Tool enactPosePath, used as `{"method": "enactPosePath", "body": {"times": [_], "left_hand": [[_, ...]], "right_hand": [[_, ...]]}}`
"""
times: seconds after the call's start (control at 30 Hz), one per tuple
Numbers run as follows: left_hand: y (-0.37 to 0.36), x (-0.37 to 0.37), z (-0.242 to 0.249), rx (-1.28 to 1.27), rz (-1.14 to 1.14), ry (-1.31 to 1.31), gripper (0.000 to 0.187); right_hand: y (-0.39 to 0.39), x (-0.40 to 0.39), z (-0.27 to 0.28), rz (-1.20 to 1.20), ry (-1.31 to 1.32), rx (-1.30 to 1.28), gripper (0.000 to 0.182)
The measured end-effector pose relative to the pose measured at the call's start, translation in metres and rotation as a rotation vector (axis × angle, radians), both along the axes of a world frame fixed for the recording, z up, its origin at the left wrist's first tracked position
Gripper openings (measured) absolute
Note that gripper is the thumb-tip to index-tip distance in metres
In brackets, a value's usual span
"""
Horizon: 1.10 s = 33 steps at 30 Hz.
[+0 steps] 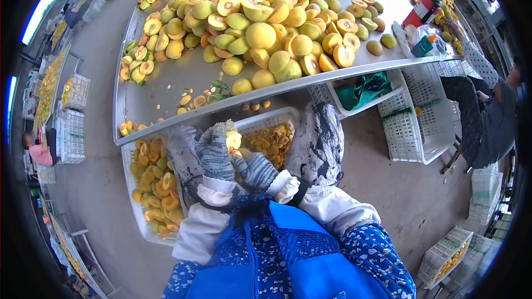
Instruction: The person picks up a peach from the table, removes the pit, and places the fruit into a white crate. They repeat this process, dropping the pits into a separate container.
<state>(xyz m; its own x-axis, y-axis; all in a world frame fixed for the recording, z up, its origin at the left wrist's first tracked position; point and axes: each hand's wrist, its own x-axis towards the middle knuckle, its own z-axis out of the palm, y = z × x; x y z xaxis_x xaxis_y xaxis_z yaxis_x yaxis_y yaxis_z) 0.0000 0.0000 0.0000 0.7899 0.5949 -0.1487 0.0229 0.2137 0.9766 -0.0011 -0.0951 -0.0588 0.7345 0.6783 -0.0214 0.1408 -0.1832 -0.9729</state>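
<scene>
Facing a steel worktop (166,97) heaped with whole and halved peaches, many uncut | crates below: left crate (138,210) nearly full of halves | gloved left hand (215,152) and right hand (254,169) pinching one peach (234,140) above the crates.

Steel table (166,86) heaped with halved peaches (260,27) — white crates (426,127) beneath, green cloth (363,89), red bottle (424,8)

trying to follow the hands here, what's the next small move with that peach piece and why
Probably drop the peach piece into the crate right below. Both gloved hands, left and right, hold it over the cut halves lying there.
</scene>
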Motion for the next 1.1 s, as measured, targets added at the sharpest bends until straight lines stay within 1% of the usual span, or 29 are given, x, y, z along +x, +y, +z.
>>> {"method": "enactPosePath", "body": {"times": [0.07, 0.1, 0.17, 0.2, 0.23, 0.3, 0.33, 0.4, 0.43, 0.47, 0.5, 0.53, 0.57, 0.6, 0.63, 0.67, 0.7, 0.73, 0.77, 0.8, 0.83, 0.87, 0.9, 0.93, 0.97, 1.03, 1.07, 1.1], "left_hand": [[-0.006, 0.000, 0.001, 0.181, 0.098, 0.036, 0.018], [-0.001, 0.005, -0.006, 0.191, 0.101, 0.015, 0.018], [0.004, 0.003, -0.025, 0.114, 0.107, -0.141, 0.017], [0.002, 0.002, -0.021, 0.097, 0.074, -0.145, 0.019], [0.000, 0.001, -0.016, 0.095, 0.068, -0.141, 0.019], [-0.001, 0.002, -0.007, 0.060, 0.072, -0.067, 0.019], [-0.001, 0.003, -0.009, 0.055, 0.073, -0.069, 0.019], [0.005, 0.005, -0.011, -0.014, 0.031, 0.109, 0.020], [0.010, 0.007, -0.012, -0.013, 0.030, 0.108, 0.020], [0.015, 0.006, -0.012, 0.006, -0.090, 0.074, 0.021], [0.018, 0.005, -0.011, 0.023, -0.206, 0.042, 0.022], [0.019, 0.001, -0.007, 0.077, -0.263, -0.014, 0.027], [0.016, 0.000, -0.004, 0.079, -0.262, -0.014, 0.027], [0.008, 0.000, 0.006, -0.055, -0.217, -0.092, 0.031], [0.003, 0.001, 0.015, -0.191, -0.171, -0.171, 0.035], [0.008, -0.001, 0.020, -0.018, -0.326, -0.124, 0.045], [0.008, -0.003, 0.011, -0.017, -0.326, -0.133, 0.045], [0.007, -0.008, -0.007, 0.004, -0.220, -0.152, 0.044], [0.006, -0.013, -0.024, 0.024, -0.110, -0.168, 0.044], [0.004, -0.013, -0.030, -0.012, -0.015, -0.149, 0.045], [0.006, -0.013, -0.034, -0.010, -0.010, -0.153, 0.045], [0.008, -0.013, -0.038, -0.100, 0.012, -0.066, 0.046], [0.008, -0.014, -0.037, -0.192, 0.036, 0.025, 0.047], [0.016, -0.013, -0.034, -0.414, -0.012, 0.133, 0.043], [0.015, -0.015, -0.032, -0.418, -0.004, 0.133, 0.043], [0.013, -0.015, -0.022, -0.426, -0.133, -0.087, 0.040], [0.013, -0.015, -0.020, -0.426, -0.198, -0.197, 0.041], [0.014, -0.016, -0.025, -0.425, -0.194, -0.198, 0.041]], "right_hand": [[0.004, -0.005, -0.005, -0.092, 0.030, 0.117, 0.037], [0.008, 0.002, -0.003, -0.090, 0.010, 0.129, 0.037], [0.007, -0.003, 0.013, -0.113, 0.179, 0.296, 0.036], [0.003, -0.002, 0.021, -0.101, 0.227, 0.236, 0.036], [0.003, -0.003, 0.020, -0.107, 0.231, 0.234, 0.036], [0.005, -0.002, 0.015, -0.180, 0.156, 0.229, 0.037], [0.005, -0.002, 0.002, -0.145, 0.087, 0.138, 0.038], [0.005, -0.003, -0.004, -0.130, 0.078, 0.139, 0.037], [0.005, -0.003, -0.003, -0.118, 0.073, 0.137, 0.037], [0.003, 0.000, -0.004, -0.092, 0.137, 0.240, 0.036], [-0.002, 0.001, -0.004, -0.088, 0.142, 0.235, 0.036], [-0.007, 0.003, -0.004, -0.018, 0.105, 0.294, 0.031], [-0.008, 0.005, -0.004, 0.050, 0.064, 0.357, 0.026], [-0.006, 0.005, -0.003, 0.049, 0.064, 0.361, 0.026], [-0.005, 0.005, -0.002, 0.036, 0.335, 0.449, 0.025], [-0.004, 0.007, 0.000, 0.025, 0.603, 0.530, 0.024], [-0.004, 0.011, 0.002, 0.014, 0.869, 0.606, 0.023], [-0.006, 0.013, 0.018, -0.026, 0.015, 0.263, 0.016], [-0.004, 0.011, 0.012, -0.032, -0.218, 0.227, 0.017], [-0.003, 0.008, 0.010, -0.088, -0.111, 0.174, 0.019], [-0.002, 0.005, 0.008, -0.145, -0.006, 0.122, 0.022], [-0.003, 0.004, 0.007, -0.139, -0.009, 0.123, 0.022], [-0.007, 0.003, 0.011, -0.102, -0.073, -0.124, 0.027], [-0.011, 0.001, 0.015, -0.062, -0.138, -0.371, 0.033], [-0.014, 0.000, 0.018, -0.053, -0.137, -0.374, 0.033], [-0.017, 0.001, 0.023, -0.140, 0.032, -0.139, 0.037], [-0.019, 0.001, 0.028, -0.150, 0.033, -0.151, 0.038], [-0.021, 0.003, 0.034, -0.146, 0.033, -0.151, 0.038]]}}
